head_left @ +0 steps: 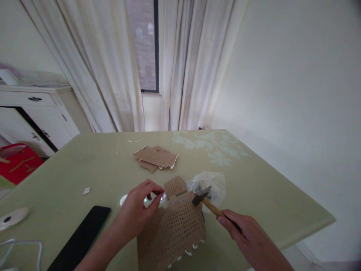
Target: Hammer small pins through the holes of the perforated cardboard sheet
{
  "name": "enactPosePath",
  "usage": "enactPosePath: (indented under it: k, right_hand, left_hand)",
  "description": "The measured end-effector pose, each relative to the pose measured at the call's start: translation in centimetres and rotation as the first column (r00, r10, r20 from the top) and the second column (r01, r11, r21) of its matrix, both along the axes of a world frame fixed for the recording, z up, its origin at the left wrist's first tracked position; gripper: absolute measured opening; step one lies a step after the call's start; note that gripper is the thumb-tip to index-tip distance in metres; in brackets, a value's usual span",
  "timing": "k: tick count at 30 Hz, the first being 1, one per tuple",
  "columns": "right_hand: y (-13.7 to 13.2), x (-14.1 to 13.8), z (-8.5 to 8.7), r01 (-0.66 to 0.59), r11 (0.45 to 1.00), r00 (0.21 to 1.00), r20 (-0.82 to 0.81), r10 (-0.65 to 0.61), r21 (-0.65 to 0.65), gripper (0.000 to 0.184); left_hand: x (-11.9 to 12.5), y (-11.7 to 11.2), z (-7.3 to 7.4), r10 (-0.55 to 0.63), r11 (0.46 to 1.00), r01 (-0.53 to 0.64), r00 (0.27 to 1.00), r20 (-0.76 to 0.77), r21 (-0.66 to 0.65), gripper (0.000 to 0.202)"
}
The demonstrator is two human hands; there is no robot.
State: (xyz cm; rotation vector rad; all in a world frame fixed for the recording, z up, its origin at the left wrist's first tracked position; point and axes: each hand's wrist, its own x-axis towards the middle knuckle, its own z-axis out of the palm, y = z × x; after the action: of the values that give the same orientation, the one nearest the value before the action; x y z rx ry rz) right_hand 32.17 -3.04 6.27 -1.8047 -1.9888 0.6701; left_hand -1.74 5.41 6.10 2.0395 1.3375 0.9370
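A hammer [209, 204] with a wooden handle and dark metal head is gripped in my closed right hand [244, 231]. Its head lies over the upper right corner of a brown cardboard sheet [176, 229] marked with rows of small dark dots. My left hand [142, 205] is at the sheet's upper left, thumb and forefinger pinched together. Something thin shows at those fingertips, too small to make out. Just beyond the sheet is a smaller dotted cardboard piece [175, 186]. Behind the hammer head, a clear plastic bag [216, 184] has small dark items in it.
Stacked cardboard pieces [156, 157] lie farther back on the green table [113, 165]. To the left are a black phone [81, 237], a white oval device [14, 218], a white cable [25, 242] and a paper scrap [86, 191]. A wall [296, 94] borders the right side.
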Motion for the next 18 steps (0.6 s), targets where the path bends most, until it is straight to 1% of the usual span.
enactPosePath:
  k: [2,3,5,8,10,12,15,18]
  right_hand:
    - [-0.1,-0.2,0.0,-0.003,1.0,1.0,0.007,0.003,-0.004,0.048]
    - [-0.1,-0.3,-0.1,-0.011,1.0,1.0,0.012,0.011,-0.012,0.048]
    - [-0.2,-0.4,-0.2,-0.033,0.999,0.999,0.021,0.033,-0.036,0.048]
    - [-0.2,-0.5,-0.3,-0.043,0.998,0.999,0.028,0.045,-0.05,0.048]
    - [-0.2,-0.5,-0.4,-0.037,0.998,0.999,0.031,0.039,-0.044,0.047]
    - [-0.3,-0.5,-0.4,-0.037,0.998,0.999,0.035,0.038,-0.042,0.046]
    - [-0.4,-0.5,-0.3,-0.039,0.998,0.999,0.029,0.041,-0.04,0.046]
    - [-0.4,-0.6,-0.3,-0.035,0.999,0.999,0.014,0.035,-0.019,0.045]
  left_hand:
    - [2.4,0.7,1.1,-0.095,0.995,0.097,0.993,0.074,-0.028,0.015]
    - [3.4,1.2,1.3,-0.135,0.989,0.141,0.985,0.108,-0.047,0.014]
    - [5.2,2.2,0.8,-0.196,0.974,0.212,0.968,0.158,-0.085,0.015]
    - [7.0,3.6,-0.9,-0.251,0.955,0.274,0.95,0.184,-0.11,0.019]
    - [7.6,4.1,-1.9,-0.267,0.949,0.292,0.944,0.192,-0.116,0.021]
    - [8.0,4.2,-2.6,-0.273,0.947,0.3,0.94,0.203,-0.116,0.023]
    - [8.0,4.0,-3.2,-0.271,0.946,0.303,0.936,0.226,-0.117,0.029]
    - [7.9,3.8,-3.3,-0.271,0.945,0.304,0.933,0.238,-0.118,0.037]
